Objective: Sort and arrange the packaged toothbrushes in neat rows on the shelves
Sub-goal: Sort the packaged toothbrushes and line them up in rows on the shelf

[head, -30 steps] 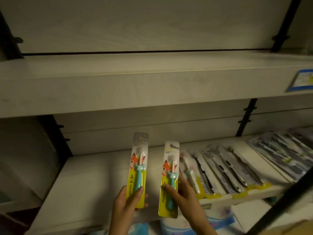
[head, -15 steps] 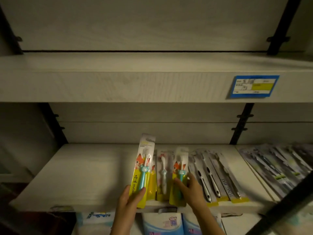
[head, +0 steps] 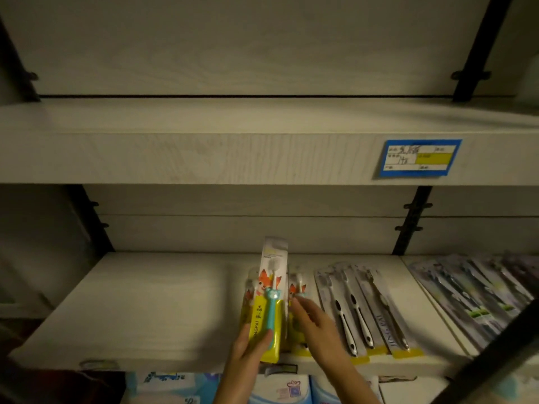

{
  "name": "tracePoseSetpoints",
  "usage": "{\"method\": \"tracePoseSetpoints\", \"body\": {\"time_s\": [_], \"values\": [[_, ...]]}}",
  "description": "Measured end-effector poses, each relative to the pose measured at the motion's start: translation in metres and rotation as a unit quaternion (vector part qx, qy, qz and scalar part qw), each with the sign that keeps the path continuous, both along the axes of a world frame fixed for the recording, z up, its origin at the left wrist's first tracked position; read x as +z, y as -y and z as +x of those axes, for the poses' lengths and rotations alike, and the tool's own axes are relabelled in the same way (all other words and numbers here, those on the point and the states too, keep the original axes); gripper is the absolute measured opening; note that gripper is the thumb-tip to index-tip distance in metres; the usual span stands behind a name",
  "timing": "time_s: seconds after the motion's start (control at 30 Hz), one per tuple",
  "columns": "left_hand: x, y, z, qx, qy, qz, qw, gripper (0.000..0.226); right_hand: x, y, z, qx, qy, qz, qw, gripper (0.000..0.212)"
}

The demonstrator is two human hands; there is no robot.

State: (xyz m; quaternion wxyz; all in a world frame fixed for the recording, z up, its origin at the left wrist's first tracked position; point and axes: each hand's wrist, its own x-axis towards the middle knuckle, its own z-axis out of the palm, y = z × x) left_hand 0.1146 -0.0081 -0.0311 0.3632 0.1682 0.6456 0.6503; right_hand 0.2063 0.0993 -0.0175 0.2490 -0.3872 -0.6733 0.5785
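My left hand (head: pixel 250 345) grips the bottom of a yellow kids' toothbrush pack (head: pixel 269 295) with a fox picture and a teal brush, held tilted above the white lower shelf (head: pixel 140 310). Under and beside it lie more fox packs (head: pixel 299 287) flat on the shelf. My right hand (head: pixel 313 319) rests on those lying packs with fingers stretched out. Three grey packs with black-and-white brushes (head: pixel 354 304) lie in a row just to the right.
Further right lies a row of dark toothbrush packs (head: pixel 478 293). The upper shelf (head: pixel 204 153) carries a blue price label (head: pixel 420 157). Black uprights (head: pixel 411 220) stand behind. Blue-and-white packaged goods (head: pixel 280 389) sit on the level below. The lower shelf's left half is bare.
My right hand has laid its fox pack flat among the lying packs and now rests on them. My left hand has brought its pack right, over the row.
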Motion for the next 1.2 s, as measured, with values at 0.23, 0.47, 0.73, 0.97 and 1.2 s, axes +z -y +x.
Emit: {"method": "tracePoseSetpoints", "body": {"time_s": [0.23, 0.47, 0.73, 0.97, 1.2], "values": [[0.004, -0.002, 0.021, -0.071, -0.024, -0.065, 0.995, 0.012, -0.020, 0.000, 0.007, -0.075, 0.010, 0.007, 0.997, 0.027], [0.007, 0.019, -0.026, 0.036, -0.049, -0.053, 0.997, 0.015, -0.021, -0.039, -0.007, -0.093, 0.150, 0.128, 0.976, 0.042], [0.013, 0.033, -0.049, 0.069, -0.058, -0.043, 0.995, 0.014, -0.031, -0.027, -0.015, -0.048, 0.246, 0.182, 0.951, 0.040], [0.012, 0.048, -0.056, 0.092, -0.046, -0.042, 0.994, 0.015, -0.004, -0.003, 0.002, -0.059, 0.073, 0.150, 0.984, 0.017], [0.003, 0.076, -0.068, 0.094, -0.045, -0.043, 0.994, 0.016, 0.001, 0.049, -0.019, -0.056, -0.091, -0.042, 0.993, 0.013]]}}
